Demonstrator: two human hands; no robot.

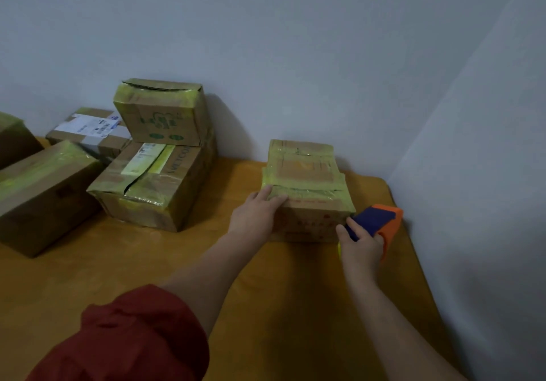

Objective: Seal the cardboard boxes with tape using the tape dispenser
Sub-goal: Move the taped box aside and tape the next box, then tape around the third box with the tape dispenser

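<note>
Here, a pale wall (295, 55) backs an orange-yellow table (266, 277) and turns the corner along its right side. On the left of the table sit the other boxes (44, 194), brown cardboard banded with yellow-green tape: a long one nearest, one with a split top flap (153, 188) to its right carrying a smaller one (162, 114), and a white-labelled one (91, 129) behind by the wall. Well apart from them, at the far right near the wall, stands the box (304, 173), its top thick with the same tape. A red sleeve (133, 336) is pushed up the left arm. The left hand (257, 215) lies released, fingers straight and flat on the box's near left top edge. The right hand (360, 244) is wrapped around the dispenser (378, 221), blue and orange, which sits at the box's near right corner; whether it touches the cardboard cannot be told.
</note>
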